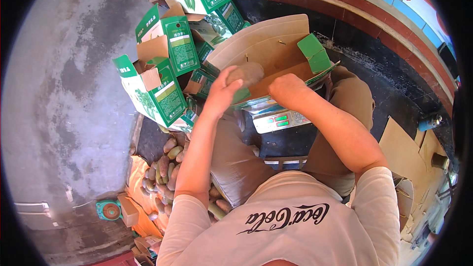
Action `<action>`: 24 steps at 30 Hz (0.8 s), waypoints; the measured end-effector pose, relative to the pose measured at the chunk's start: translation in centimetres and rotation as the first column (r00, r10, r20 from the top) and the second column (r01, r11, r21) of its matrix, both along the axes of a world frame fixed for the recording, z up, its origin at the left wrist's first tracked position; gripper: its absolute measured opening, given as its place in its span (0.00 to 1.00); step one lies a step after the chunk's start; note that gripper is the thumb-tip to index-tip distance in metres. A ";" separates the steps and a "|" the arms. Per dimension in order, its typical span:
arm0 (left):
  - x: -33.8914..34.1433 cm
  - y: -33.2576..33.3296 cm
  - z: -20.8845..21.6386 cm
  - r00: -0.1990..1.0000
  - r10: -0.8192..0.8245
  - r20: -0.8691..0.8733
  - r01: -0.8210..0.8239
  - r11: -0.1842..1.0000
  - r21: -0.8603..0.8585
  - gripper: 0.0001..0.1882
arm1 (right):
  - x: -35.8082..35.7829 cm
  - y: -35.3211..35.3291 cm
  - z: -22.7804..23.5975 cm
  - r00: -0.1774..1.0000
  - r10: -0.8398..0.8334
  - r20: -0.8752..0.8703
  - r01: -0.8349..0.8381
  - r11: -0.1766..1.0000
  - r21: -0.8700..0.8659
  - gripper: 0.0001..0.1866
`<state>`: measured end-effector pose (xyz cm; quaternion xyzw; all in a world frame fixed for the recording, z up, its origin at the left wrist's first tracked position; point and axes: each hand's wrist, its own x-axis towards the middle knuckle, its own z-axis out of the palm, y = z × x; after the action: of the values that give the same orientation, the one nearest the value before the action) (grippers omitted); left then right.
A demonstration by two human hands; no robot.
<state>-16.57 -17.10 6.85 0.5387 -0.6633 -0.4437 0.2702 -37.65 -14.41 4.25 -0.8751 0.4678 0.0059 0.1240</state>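
My left hand [223,91] is closed round a brownish, oblong radish [249,72], raised over the near left edge of an open cardboard carton [266,34]. The carton has a bare brown inside and green outer flaps. My right hand [287,90] is curled shut above the carton's near edge, right of the radish; its fingertips are hidden, so whatever it holds does not show. Below the carton's near side juts a white scale [280,122] with green-lit displays, between my knees.
Several green-and-white cartons [181,44] are stacked at the left. A pile of brown and green radishes [165,172] lies by my left leg, partly on orange cloth [139,187]. Flattened cardboard [401,145] and a blue flask [429,122] are at the right.
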 end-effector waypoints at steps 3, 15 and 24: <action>-1.7 -0.3 -1.1 0.988 -0.057 0.142 0.052 0.998 0.035 0.25 | -0.1 0.1 -0.1 1.000 0.016 0.017 -0.016 1.000 0.004 0.07; -2.5 0.0 -2.5 0.900 -0.258 0.352 0.227 0.965 0.128 0.17 | -0.1 0.1 -0.6 0.999 0.014 0.051 -0.014 1.000 0.001 0.08; -0.4 3.2 1.1 0.999 0.031 -0.016 -0.034 0.975 -0.218 0.13 | 0.0 -0.1 -0.1 1.000 0.011 0.018 -0.011 1.000 -0.010 0.08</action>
<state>-16.93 -13.91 7.96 0.5139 -0.6973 -0.3671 0.3390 -37.63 -14.49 4.11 -0.8783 0.4617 -0.0035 0.1240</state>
